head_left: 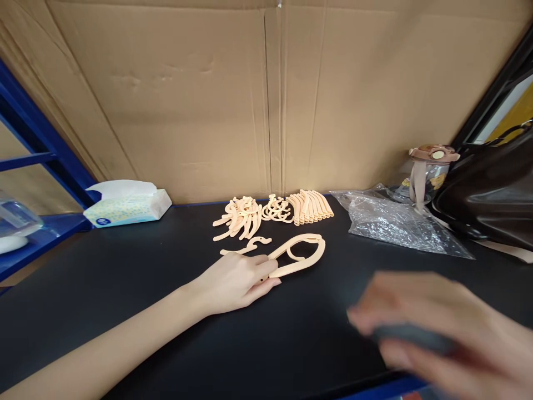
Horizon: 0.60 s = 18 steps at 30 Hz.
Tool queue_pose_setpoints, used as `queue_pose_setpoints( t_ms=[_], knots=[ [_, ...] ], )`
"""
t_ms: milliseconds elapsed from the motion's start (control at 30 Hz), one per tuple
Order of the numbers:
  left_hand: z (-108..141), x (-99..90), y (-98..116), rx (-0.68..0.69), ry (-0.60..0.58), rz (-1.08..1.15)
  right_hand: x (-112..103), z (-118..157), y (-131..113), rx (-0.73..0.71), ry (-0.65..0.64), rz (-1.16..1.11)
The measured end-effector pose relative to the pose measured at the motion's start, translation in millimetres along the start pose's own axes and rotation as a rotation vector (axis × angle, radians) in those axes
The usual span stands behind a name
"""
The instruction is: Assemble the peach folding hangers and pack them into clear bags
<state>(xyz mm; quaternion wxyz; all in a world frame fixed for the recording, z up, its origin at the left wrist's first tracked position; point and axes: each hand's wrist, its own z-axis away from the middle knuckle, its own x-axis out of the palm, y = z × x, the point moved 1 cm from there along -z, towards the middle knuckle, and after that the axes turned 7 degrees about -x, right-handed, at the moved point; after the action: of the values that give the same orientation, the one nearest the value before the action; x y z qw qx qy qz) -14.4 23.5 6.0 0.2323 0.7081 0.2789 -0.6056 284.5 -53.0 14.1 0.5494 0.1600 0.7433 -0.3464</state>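
My left hand (239, 278) rests on the black table, its fingers closed on one end of a cream plastic folding hanger (297, 269). The hanger's two curved arms meet at the far right end and form a loop, with a hook inside it. Just beyond my left hand lies a loose hook-shaped piece (250, 247). At the lower right, motion smears my right hand (433, 328). Its fingers curl round something dark grey that is too blurred to make out. That hand is apart from the hanger.
Behind the hanger lie a pile of curved arms (241, 216), several small hooks (277, 208) and a row of stacked arms (312, 206). A tissue pack (129, 205) stands at left. At right are a clear plastic bag (395, 225), a bottle (433, 172) and a dark bag (491, 189).
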Motion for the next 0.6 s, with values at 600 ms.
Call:
queue_pose_setpoints(
  t_ms=[600],
  knots=[
    [0,-2.2,1,0.048,0.029,-0.084,10,-126,61,-0.187,0.167,-0.036]
  ],
)
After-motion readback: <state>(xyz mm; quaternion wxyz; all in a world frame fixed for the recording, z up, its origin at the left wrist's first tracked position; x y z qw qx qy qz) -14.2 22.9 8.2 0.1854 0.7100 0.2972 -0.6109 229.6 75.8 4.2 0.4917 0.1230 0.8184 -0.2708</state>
